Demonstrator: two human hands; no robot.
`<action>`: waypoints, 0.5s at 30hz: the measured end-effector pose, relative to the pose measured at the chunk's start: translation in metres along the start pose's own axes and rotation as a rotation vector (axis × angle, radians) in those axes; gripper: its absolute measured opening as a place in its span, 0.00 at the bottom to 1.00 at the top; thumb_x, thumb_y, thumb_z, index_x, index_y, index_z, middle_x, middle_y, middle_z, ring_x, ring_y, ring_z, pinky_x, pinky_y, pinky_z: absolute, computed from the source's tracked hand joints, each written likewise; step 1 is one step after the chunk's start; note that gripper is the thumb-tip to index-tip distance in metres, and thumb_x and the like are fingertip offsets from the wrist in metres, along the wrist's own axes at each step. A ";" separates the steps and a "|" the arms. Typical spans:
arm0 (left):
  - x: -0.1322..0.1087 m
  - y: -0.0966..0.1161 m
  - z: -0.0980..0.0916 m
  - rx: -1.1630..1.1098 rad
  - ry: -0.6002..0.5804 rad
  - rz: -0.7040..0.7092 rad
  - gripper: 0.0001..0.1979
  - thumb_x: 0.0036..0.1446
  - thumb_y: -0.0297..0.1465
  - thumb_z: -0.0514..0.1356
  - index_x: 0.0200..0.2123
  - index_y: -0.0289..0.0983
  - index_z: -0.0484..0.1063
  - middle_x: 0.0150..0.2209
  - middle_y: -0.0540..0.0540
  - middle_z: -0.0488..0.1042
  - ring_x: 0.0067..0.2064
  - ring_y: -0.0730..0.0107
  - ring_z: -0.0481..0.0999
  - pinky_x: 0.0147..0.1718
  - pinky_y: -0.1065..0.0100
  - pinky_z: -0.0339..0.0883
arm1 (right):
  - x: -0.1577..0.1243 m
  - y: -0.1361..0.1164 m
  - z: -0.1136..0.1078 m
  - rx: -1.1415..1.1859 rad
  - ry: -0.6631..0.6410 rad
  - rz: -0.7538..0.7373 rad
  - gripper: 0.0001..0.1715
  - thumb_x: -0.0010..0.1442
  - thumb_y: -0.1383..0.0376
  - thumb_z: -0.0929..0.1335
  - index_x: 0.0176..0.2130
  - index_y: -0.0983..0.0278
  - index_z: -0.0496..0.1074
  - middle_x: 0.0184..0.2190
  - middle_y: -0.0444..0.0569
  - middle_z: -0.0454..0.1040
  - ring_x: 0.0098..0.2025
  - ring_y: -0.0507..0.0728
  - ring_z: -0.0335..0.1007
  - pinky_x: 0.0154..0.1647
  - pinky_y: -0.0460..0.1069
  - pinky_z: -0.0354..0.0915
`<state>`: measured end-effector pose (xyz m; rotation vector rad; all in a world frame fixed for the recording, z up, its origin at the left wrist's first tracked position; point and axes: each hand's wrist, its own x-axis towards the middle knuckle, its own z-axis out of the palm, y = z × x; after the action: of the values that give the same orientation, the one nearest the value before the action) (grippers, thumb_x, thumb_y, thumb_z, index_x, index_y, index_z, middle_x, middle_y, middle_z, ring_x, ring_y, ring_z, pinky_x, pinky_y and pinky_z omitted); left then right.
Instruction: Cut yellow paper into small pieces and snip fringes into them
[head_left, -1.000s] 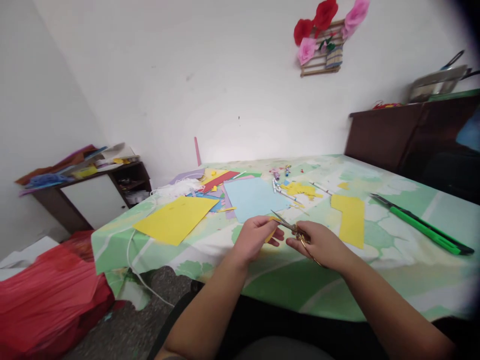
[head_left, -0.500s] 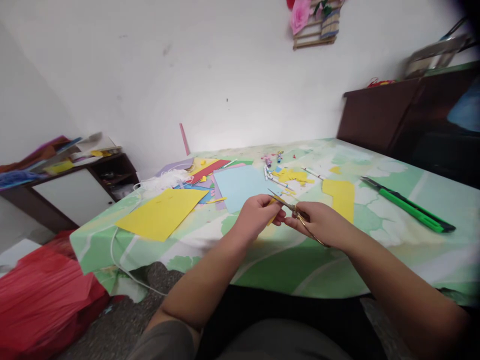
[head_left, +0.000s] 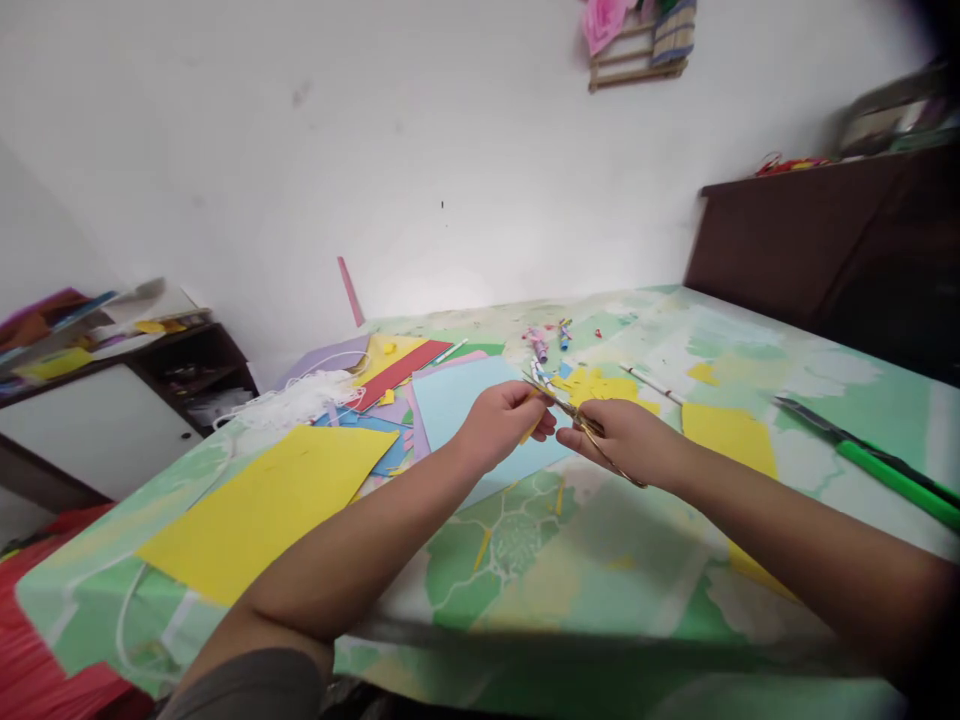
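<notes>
My left hand point(head_left: 501, 425) is closed around a small yellow paper strip point(head_left: 531, 430), held just above the table. My right hand point(head_left: 626, 440) grips a pair of gold-handled scissors point(head_left: 574, 412), whose blades point left and up, meeting the strip between my two hands. Both hands hover over a light blue sheet point(head_left: 472, 405) on the green patterned tablecloth point(head_left: 600, 590). Yellow paper scraps point(head_left: 596, 386) lie just beyond my hands.
A large yellow sheet point(head_left: 262, 505) lies at the left, another yellow sheet point(head_left: 731, 435) under my right forearm. Coloured papers and white cord point(head_left: 296, 398) pile at the back left. A green-handled knife point(head_left: 877, 462) lies at the right. A dark cabinet point(head_left: 832, 240) stands behind.
The camera has moved closer and lower over the table. My hands have kept the strip and scissors and shifted a little farther over the blue sheet.
</notes>
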<state>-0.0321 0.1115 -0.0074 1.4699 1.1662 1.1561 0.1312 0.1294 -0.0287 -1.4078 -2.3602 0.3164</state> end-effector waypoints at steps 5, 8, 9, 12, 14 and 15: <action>0.007 -0.023 -0.003 0.056 -0.090 -0.007 0.07 0.48 0.26 0.54 0.20 0.34 0.68 0.19 0.51 0.70 0.22 0.79 0.68 0.24 0.74 0.63 | 0.004 0.013 0.014 -0.077 -0.051 0.001 0.23 0.52 0.46 0.60 0.20 0.61 0.56 0.18 0.44 0.62 0.20 0.51 0.55 0.20 0.46 0.48; 0.005 -0.036 -0.006 0.091 -0.167 -0.040 0.07 0.49 0.27 0.54 0.22 0.34 0.68 0.21 0.51 0.70 0.24 0.79 0.69 0.27 0.74 0.64 | 0.001 0.018 0.023 -0.102 -0.119 -0.024 0.23 0.53 0.47 0.59 0.20 0.61 0.56 0.18 0.44 0.62 0.21 0.51 0.55 0.20 0.46 0.48; 0.004 -0.040 -0.007 0.095 -0.183 -0.046 0.08 0.50 0.28 0.53 0.22 0.34 0.68 0.21 0.51 0.71 0.24 0.80 0.69 0.27 0.74 0.64 | 0.000 0.020 0.026 -0.111 -0.133 -0.023 0.23 0.53 0.47 0.59 0.20 0.61 0.56 0.18 0.44 0.62 0.21 0.51 0.55 0.20 0.46 0.48; 0.002 -0.050 -0.007 0.089 -0.200 -0.068 0.09 0.52 0.29 0.52 0.22 0.34 0.68 0.22 0.51 0.70 0.25 0.80 0.68 0.27 0.75 0.64 | -0.001 0.023 0.030 -0.134 -0.160 -0.020 0.23 0.53 0.47 0.59 0.20 0.61 0.56 0.18 0.44 0.62 0.21 0.51 0.55 0.20 0.45 0.48; 0.003 -0.054 -0.005 0.068 -0.206 -0.078 0.09 0.52 0.29 0.52 0.23 0.34 0.68 0.22 0.51 0.70 0.25 0.80 0.68 0.27 0.75 0.64 | -0.001 0.024 0.031 -0.137 -0.182 -0.014 0.23 0.52 0.47 0.60 0.20 0.61 0.56 0.18 0.44 0.62 0.21 0.51 0.55 0.20 0.45 0.49; 0.003 -0.056 -0.004 0.052 -0.208 -0.082 0.09 0.53 0.30 0.52 0.23 0.34 0.68 0.22 0.51 0.70 0.25 0.80 0.68 0.27 0.75 0.64 | 0.000 0.025 0.031 -0.135 -0.191 -0.008 0.23 0.52 0.47 0.60 0.20 0.61 0.56 0.18 0.44 0.62 0.21 0.51 0.55 0.20 0.45 0.49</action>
<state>-0.0439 0.1232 -0.0612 1.5269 1.1082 0.9003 0.1377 0.1410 -0.0664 -1.4878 -2.5840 0.3073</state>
